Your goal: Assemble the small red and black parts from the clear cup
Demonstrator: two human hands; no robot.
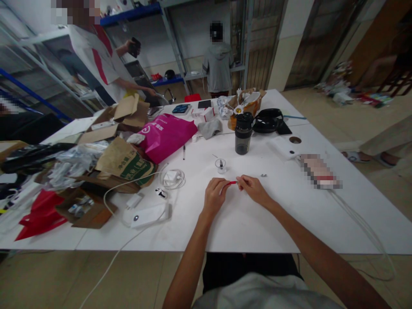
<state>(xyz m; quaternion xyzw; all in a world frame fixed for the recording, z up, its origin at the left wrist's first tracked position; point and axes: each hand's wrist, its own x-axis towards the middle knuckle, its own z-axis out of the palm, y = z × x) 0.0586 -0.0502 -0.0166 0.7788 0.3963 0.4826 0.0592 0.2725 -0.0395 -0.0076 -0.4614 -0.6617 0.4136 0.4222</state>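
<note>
A white table point(257, 231) fills most of the view, its left half crowded and the stretch in front of the person bare. At the far left lie open cardboard boxes point(106, 128) and a brown paper bag point(124, 163), with a bright pink bag point(165, 135) lying against them. Two other people stand beyond the table's far edge, by the blue shelving (neither has a hand near the person's work). A dark drinking bottle point(243, 134) stands upright near the table's middle, with a black bundle point(268, 120) just to its right. Nearer the person, a coiled white cable point(174, 178) lies left of the hands.

The left hand point(215, 195) and right hand point(254, 189) rest on the table close together, both narrowed to a pinch. Between them they hold a small red piece point(231, 183), the left hand's fingers curled round one end and the right fingertips gripping the other. It sits just above the tabletop. A small clear cup point(220, 165) stands upright just beyond it, apart from both hands. A tiny metal bit point(264, 175) lies near the right hand, untouched.
</note>
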